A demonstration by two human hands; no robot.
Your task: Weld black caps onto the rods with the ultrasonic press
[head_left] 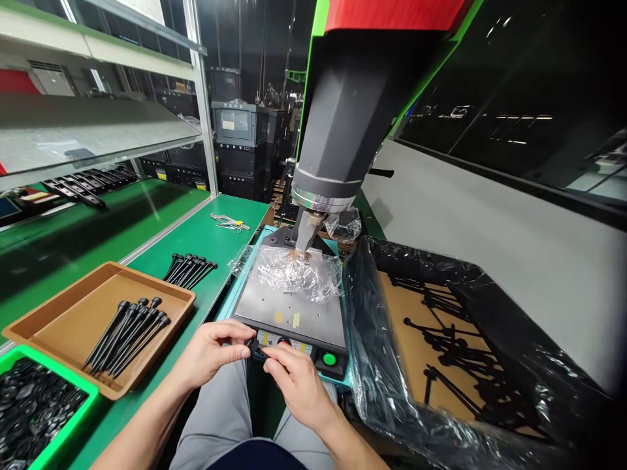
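My left hand (211,351) and my right hand (294,378) meet in front of the machine's control panel, both pinched on one small black part (255,346) held between their fingertips. Just beyond them is the panel with a red button (285,342) and a green button (329,358). Behind that lies the grey machine plate (289,307), with crumpled clear plastic (294,271) under the metal press head (309,230).
A brown tray (73,320) at left holds several black rods (128,333); more rods (189,269) lie on the green bench. A green bin (29,408) of black parts sits at lower left. A plastic-lined box (441,346) with black rods stands at right.
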